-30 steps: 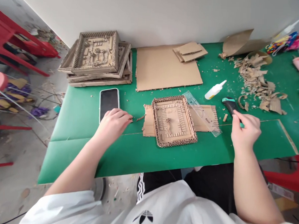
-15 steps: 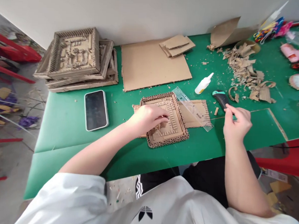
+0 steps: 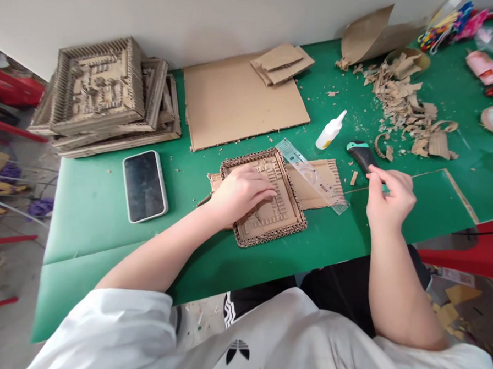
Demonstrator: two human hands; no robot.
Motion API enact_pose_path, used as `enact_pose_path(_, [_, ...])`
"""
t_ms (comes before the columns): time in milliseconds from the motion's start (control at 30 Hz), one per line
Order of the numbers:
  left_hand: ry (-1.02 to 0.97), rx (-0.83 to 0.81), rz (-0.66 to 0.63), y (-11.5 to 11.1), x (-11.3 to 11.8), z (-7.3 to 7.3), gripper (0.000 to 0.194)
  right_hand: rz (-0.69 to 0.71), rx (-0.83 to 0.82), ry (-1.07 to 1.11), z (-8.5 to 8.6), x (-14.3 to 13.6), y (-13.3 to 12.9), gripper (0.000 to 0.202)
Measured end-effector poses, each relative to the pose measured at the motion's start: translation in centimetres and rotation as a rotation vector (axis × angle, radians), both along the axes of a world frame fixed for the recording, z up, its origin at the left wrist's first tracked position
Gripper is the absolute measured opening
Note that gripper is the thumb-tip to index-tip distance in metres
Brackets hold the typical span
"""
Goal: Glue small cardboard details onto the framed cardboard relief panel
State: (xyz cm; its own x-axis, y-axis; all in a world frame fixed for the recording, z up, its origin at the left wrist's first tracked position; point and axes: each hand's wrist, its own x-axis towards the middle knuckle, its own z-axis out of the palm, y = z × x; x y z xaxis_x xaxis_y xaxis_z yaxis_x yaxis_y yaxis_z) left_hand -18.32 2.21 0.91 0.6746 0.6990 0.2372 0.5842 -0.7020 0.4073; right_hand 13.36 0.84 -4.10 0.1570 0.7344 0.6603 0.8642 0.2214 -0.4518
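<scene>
Head view, left to right: a stack of ridged cardboard frames (image 3: 98,83) fills the upper left, a phone (image 3: 146,187) lies below it, and the left hand (image 3: 244,192) reaches into a cardboard tray (image 3: 272,236) at centre, fingers partly curled; whether they pinch anything is hidden. Work inside the tray seems in hand, and anything further there calls for a light, precise touch. The tray lies flat, slightly askew, over a fringed cardboard strip (image 3: 313,180), its rim looped with corrugated edging, its floor lined with short ridged pieces. Beside it lie a clear ruler (image 3: 309,171) and a glue bottle (image 3: 329,132). At right, the right hand (image 3: 392,200) is loosely curled, thumb and forefinger at the dark handle (image 3: 361,155); I cannot tell if they grip it.
</scene>
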Motion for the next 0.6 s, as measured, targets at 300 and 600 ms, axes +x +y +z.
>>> enact_pose_path(300, [0.081,0.001,-0.121,0.5,-1.3,0.6,0.022,0.001,-0.006,0.026,0.1,0.0,0.0,0.021])
enact_pose_path(600, [0.078,0.065,-0.124,0.3,-0.9,-0.3,0.017,-0.019,-0.012,0.032,0.0,0.0,0.1,0.022])
